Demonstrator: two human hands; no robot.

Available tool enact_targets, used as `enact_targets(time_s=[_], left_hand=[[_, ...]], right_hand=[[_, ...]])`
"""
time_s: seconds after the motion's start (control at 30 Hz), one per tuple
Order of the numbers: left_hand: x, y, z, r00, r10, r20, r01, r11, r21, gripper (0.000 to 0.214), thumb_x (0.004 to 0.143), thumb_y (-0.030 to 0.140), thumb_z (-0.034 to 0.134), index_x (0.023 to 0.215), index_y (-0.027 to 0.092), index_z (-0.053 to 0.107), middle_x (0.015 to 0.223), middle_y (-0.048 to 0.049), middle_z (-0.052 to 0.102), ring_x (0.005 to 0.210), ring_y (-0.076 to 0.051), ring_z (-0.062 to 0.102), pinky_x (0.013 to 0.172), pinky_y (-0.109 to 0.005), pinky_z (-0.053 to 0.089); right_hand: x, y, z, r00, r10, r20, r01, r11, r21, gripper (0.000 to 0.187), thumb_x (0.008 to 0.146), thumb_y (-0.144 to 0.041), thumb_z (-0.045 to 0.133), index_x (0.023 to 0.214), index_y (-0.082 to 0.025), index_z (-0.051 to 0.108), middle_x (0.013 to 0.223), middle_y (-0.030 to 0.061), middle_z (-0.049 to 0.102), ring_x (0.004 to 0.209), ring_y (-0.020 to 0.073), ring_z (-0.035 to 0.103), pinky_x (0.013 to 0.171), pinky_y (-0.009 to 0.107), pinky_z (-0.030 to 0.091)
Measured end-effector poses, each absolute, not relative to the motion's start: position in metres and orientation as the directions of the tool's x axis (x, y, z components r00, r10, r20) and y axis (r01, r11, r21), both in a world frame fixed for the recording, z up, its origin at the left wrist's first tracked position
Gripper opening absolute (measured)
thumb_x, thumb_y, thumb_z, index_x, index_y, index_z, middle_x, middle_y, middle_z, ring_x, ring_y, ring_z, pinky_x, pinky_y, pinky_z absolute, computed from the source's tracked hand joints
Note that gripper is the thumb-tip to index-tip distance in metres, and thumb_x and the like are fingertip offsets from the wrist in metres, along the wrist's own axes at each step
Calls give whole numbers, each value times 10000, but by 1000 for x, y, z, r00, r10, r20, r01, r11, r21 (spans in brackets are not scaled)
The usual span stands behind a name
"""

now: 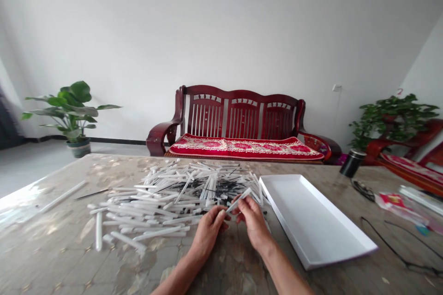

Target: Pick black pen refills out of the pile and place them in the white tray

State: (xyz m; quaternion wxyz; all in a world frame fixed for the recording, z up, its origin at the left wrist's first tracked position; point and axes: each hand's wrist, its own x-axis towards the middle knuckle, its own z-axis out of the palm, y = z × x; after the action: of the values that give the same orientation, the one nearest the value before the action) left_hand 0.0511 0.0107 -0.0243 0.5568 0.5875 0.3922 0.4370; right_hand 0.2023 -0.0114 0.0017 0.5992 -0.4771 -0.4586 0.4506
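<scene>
Tube (235,203) in hand, a large heap (155,215) of others apparently left to handle.
Left hand (212,223) and right hand (252,219) pinch its lower and upper ends, grip narrow on it. From there, the heap, white tubes (98,233) mixed with dark slim pieces (227,187), spreads over the counter (58,258) between nine and eleven o'clock. At three, the white tray (318,221) shows its floor from wall to wall; at two, a black canister's (352,163) contents cannot be seen.
</scene>
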Motion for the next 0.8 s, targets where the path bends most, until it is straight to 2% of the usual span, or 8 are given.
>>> enact_targets(time_s=[0.13,0.23,0.3,0.37,0.43,0.53,0.7,0.8], left_hand=[[49,13,-29,271,961,47,-11,-46,999,524,775,596,545,1040,156,647,850,-71,713,637,-189,631,594,-302,479],[48,14,-32,254,966,34,3,-36,999,485,730,540,583,1018,155,640,827,-62,699,640,-194,639,591,-305,482],[48,13,-31,245,969,30,6,-33,999,459,714,515,582,1005,164,638,820,-55,693,640,-196,644,586,-305,482],[48,13,-30,235,971,31,6,-34,999,445,702,508,575,989,174,638,813,-47,688,633,-196,644,577,-306,483],[48,13,-27,234,972,24,22,-30,999,440,689,511,571,973,182,640,805,-45,689,626,-197,644,571,-307,484],[48,12,-25,245,969,21,60,-37,998,425,683,507,566,954,190,646,807,-49,703,631,-201,652,574,-307,487],[47,12,-24,267,963,42,100,-71,992,396,702,484,534,936,184,647,784,-49,703,640,-201,654,598,-307,494],[47,12,-23,275,961,36,122,-72,990,388,703,482,533,925,185,648,745,-38,696,638,-200,651,600,-302,490]], right_hand=[[222,-8,23,350,919,183,0,195,-981,404,800,-572,591,960,-203,626,831,43,694,644,188,622,503,259,446],[253,-9,43,408,876,256,335,117,-935,389,832,-569,515,880,-196,616,699,22,652,589,183,594,496,252,419],[277,-12,55,405,866,293,628,-31,-778,314,868,-487,482,844,-212,631,711,27,668,656,193,623,553,250,410],[299,-18,64,423,872,247,814,-245,-527,235,882,-384,489,848,-224,658,839,56,723,787,214,663,618,258,402],[317,-24,67,483,861,157,851,-421,-313,224,894,-340,489,907,-228,682,961,89,743,883,239,680,646,271,398],[333,-31,62,539,842,15,834,-532,-144,249,907,-338,489,979,-223,698,1055,124,739,971,266,686,671,285,408],[337,-38,44,503,854,-133,849,-517,-111,218,859,-301,527,899,-229,729,1008,110,754,934,253,705,656,277,418],[332,-41,42,472,866,-161,861,-493,-128,280,897,-317,468,878,-229,734,958,100,759,896,234,711,640,268,418]])
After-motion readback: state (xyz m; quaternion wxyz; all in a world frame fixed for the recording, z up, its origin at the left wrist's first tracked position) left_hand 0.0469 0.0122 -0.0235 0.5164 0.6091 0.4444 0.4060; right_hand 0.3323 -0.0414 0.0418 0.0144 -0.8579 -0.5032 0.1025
